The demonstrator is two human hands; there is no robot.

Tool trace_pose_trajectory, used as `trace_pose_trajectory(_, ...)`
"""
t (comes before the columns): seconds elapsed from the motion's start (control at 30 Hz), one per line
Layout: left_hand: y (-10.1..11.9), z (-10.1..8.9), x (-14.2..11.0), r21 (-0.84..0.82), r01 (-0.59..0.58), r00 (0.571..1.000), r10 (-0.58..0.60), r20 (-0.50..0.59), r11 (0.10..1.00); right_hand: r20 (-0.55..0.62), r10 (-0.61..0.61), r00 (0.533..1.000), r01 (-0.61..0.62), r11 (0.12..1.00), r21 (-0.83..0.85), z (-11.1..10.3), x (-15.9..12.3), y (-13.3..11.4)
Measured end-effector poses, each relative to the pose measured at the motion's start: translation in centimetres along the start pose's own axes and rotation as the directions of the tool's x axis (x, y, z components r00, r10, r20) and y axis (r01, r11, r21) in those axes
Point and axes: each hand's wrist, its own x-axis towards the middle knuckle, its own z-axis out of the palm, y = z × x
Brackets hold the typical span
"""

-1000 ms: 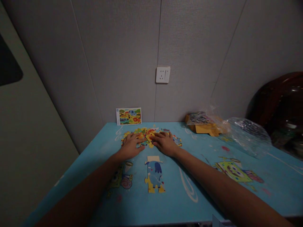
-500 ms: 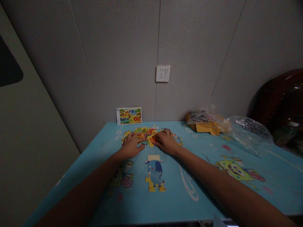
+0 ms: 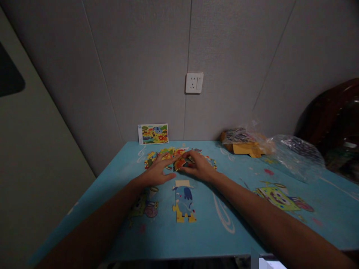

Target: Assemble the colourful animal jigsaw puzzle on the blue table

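My right hand (image 3: pixel 198 166) pinches an orange-brown puzzle piece (image 3: pixel 179 164), tilted up off the pile. Beside it my left hand (image 3: pixel 158 171) has its fingers stretched over the loose puzzle pieces (image 3: pixel 168 152), its fingertips close to that same piece. Several pieces of the colourful pile are hidden beneath both hands. Nearer to me lies a joined strip of pieces (image 3: pixel 184 201) showing a blue elephant, flat on the blue tablecloth (image 3: pixel 206 239), apart from either hand.
A picture card (image 3: pixel 153 134) with animals leans against the wall behind the pile. At the back right lie a yellow package (image 3: pixel 244 148) and a crumpled clear plastic bag (image 3: pixel 297 158). A white socket (image 3: pixel 194 83) is on the wall.
My right hand has lifted an orange-brown piece off the pile and tilted it. The fingers of my left hand have shifted toward it. The elephant strip lies as before.
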Motion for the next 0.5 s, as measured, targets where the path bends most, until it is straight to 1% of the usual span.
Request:
trace_pose_trajectory(0.07,0.0,0.1,0.1,-0.017,0.034,0.999,-0.034,-0.019,0.999,-0.004,0.018,1.000,-0.018,0.995,0.100,-0.1,0.0,-0.1)
trace_pose_trajectory(0.13,-0.1,0.2,0.2,-0.032,0.056,0.997,-0.057,-0.043,0.998,-0.050,-0.014,0.999,0.022,0.988,0.155,-0.1,0.0,-0.2)
trace_pose_trajectory(0.23,-0.3,0.2,0.3,-0.047,0.018,0.994,-0.023,-0.104,0.999,-0.108,-0.079,0.991,0.098,0.979,0.180,-0.1,-0.2,-0.7)
trace_pose_trajectory(0.33,-0.4,0.2,0.5,-0.049,-0.013,0.986,0.005,-0.167,0.999,-0.077,-0.080,0.994,0.094,0.973,0.213,0.0,-0.3,-1.2)
trace_pose_trajectory(0.43,-0.4,0.1,0.6,-0.042,0.001,0.973,-0.011,-0.231,0.999,-0.036,-0.091,0.995,0.097,0.967,0.236,-0.1,-0.4,-1.2)
trace_pose_trajectory(0.5,-0.4,-0.1,0.7,-0.035,0.014,0.960,-0.023,-0.279,0.999,0.000,-0.064,0.998,0.062,0.967,0.246,-0.1,-0.5,-1.0)
